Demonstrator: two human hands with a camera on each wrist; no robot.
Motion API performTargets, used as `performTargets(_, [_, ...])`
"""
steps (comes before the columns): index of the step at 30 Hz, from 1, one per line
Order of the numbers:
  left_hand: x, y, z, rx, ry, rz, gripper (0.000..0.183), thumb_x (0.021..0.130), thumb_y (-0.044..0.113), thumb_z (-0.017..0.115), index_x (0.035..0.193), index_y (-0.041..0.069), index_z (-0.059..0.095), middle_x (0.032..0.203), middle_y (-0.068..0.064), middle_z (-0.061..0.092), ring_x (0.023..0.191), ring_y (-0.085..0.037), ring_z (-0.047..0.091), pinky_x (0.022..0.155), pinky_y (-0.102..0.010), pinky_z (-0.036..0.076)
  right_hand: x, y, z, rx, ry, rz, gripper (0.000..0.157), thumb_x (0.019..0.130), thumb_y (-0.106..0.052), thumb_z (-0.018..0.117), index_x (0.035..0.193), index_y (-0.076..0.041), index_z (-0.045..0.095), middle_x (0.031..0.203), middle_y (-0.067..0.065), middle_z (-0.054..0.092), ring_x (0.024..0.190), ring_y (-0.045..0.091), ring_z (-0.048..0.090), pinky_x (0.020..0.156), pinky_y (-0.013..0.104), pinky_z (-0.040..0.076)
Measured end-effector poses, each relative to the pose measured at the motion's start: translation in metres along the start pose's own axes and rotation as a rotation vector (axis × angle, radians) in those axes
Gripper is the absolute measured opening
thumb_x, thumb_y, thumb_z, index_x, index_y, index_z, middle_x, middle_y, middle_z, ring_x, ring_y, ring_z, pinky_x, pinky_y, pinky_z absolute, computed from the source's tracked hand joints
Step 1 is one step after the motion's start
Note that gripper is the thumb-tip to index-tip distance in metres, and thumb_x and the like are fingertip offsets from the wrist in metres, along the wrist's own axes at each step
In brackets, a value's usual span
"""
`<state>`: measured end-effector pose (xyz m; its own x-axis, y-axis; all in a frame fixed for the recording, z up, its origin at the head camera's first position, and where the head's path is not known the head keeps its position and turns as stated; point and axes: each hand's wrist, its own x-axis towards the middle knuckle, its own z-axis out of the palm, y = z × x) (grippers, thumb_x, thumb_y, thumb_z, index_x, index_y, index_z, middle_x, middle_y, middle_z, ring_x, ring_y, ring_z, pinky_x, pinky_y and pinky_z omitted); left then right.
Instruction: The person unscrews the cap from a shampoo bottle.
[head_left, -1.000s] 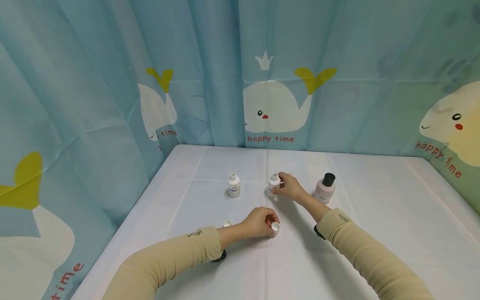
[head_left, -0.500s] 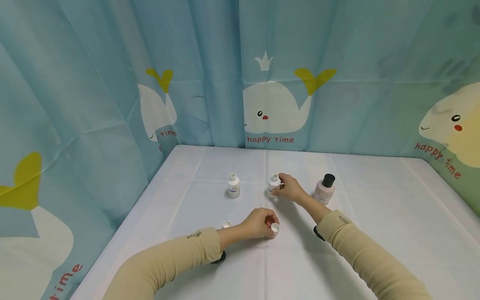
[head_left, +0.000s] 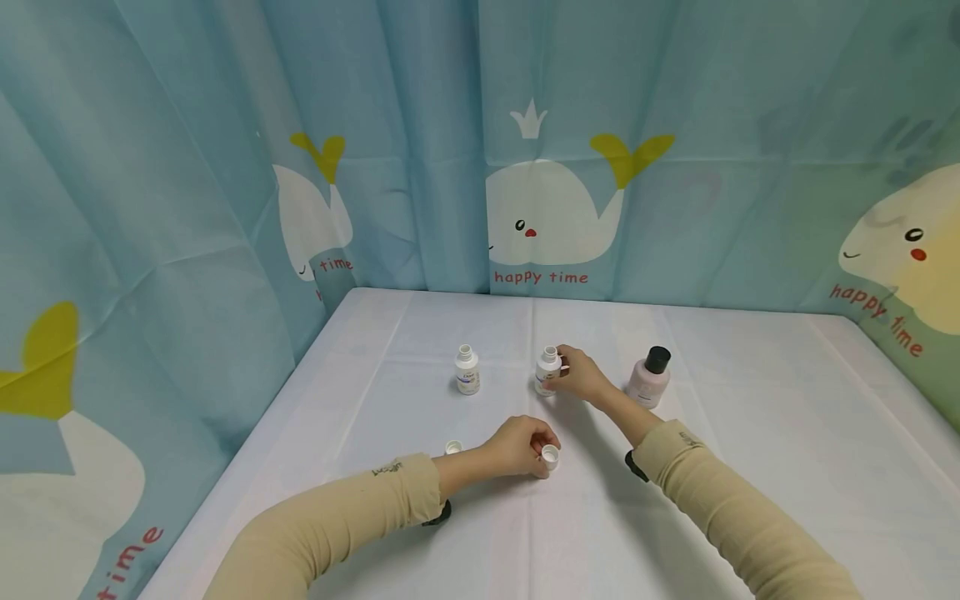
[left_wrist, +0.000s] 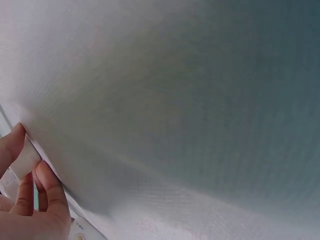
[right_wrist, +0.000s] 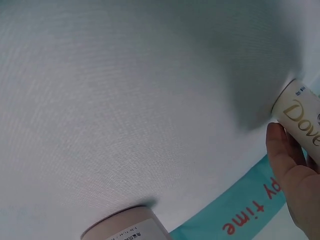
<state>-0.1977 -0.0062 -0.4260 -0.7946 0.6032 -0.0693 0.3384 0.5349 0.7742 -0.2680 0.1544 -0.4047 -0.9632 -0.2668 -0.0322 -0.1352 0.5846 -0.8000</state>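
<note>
My left hand (head_left: 517, 447) pinches a small white bottle cap (head_left: 551, 457) between thumb and fingers, down at the table, its hollow side facing up. In the left wrist view the same cap (left_wrist: 26, 159) shows between the fingertips. Farther back, my right hand (head_left: 581, 375) grips an uncapped white Dove bottle (head_left: 547, 372) that stands upright on the table. The right wrist view shows that bottle's label (right_wrist: 302, 117) beside the fingers. To its left stands a second uncapped white bottle (head_left: 467, 372), touched by neither hand. Another white cap (head_left: 453, 447) lies behind my left wrist, partly hidden.
A pink bottle with a black cap (head_left: 649, 377) stands right of my right hand, close to that forearm. A white cloth covers the table (head_left: 780, 400). A blue whale-print curtain (head_left: 420, 167) hangs along the back and left side.
</note>
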Motion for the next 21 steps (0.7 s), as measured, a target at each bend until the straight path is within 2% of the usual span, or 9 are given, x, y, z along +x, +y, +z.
performTargets(9, [-0.001, 0.002, -0.005, -0.017, -0.02, 0.006, 0.038, 0.061, -0.01, 0.08, 0.097, -0.003, 0.067, 0.078, -0.008, 0.062, 0.066, -0.004, 0.048, 0.06, -0.011, 0.042, -0.003, 0.006, 0.0, 0.036, -0.025, 0.032, 0.064, 0.077, 0.003, 0.071, 0.131, 0.013, 0.038, 0.123, 0.033, 0.052, 0.11, 0.044, 0.057, 0.095, 0.047, 0.049])
performTargets(15, [-0.002, 0.004, -0.012, -0.101, -0.063, -0.069, 0.046, 0.067, -0.003, 0.081, 0.109, -0.001, 0.062, 0.092, -0.009, 0.065, 0.075, -0.009, 0.058, 0.065, -0.013, 0.047, -0.009, 0.01, -0.003, 0.032, -0.023, 0.033, 0.058, 0.077, 0.002, 0.07, 0.127, 0.012, 0.042, 0.121, 0.033, 0.054, 0.11, 0.044, 0.056, 0.091, 0.044, 0.052])
performTargets(21, [-0.006, 0.007, -0.018, -0.087, -0.066, -0.125, 0.048, 0.076, 0.012, 0.079, 0.12, 0.004, 0.059, 0.101, -0.008, 0.066, 0.087, -0.017, 0.065, 0.072, -0.022, 0.052, -0.011, 0.015, -0.006, 0.028, -0.007, 0.056, 0.054, 0.078, -0.001, 0.071, 0.125, 0.01, 0.045, 0.121, 0.03, 0.055, 0.112, 0.042, 0.056, 0.092, 0.043, 0.052])
